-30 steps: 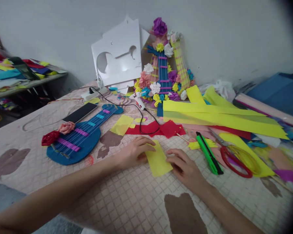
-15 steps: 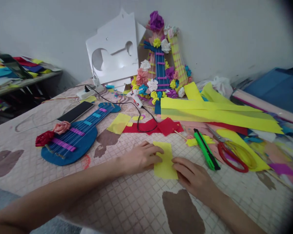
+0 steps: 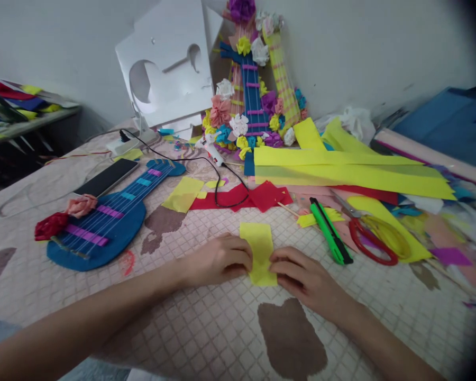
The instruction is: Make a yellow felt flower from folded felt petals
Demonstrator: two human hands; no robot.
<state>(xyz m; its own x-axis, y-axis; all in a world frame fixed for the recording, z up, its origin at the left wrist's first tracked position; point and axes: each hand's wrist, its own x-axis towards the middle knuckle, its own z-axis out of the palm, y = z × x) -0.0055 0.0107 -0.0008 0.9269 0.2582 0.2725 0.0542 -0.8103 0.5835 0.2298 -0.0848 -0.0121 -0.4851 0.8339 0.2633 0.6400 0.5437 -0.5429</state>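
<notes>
A small rectangle of yellow crepe paper (image 3: 261, 254) lies on the patterned tablecloth between my hands. My left hand (image 3: 226, 259) grips its left edge, fingers bent and closed together. On the opposite edge, my right hand (image 3: 301, 272) pinches the paper between thumb and fingers. A green box cutter (image 3: 330, 231) lies beyond my right hand, with red-and-yellow-handled scissors (image 3: 371, 238) beside it. To the left of my hands rests a blue paper guitar (image 3: 103, 227) with purple and light-blue strips, strings and two paper roses.
Red paper pieces (image 3: 238, 197) and a hot glue gun (image 3: 212, 151) with a black cord lie farther back. Long yellow paper strips (image 3: 349, 172) spread across the right. A black phone (image 3: 106, 177) sits behind the guitar. Flower-covered guitars (image 3: 256, 100) and white foam board (image 3: 170, 69) lean at the wall.
My left fingers have drawn back from over the yellow paper to its left edge. The paper looks slightly narrower between my hands. The whole view has shifted a little.
</notes>
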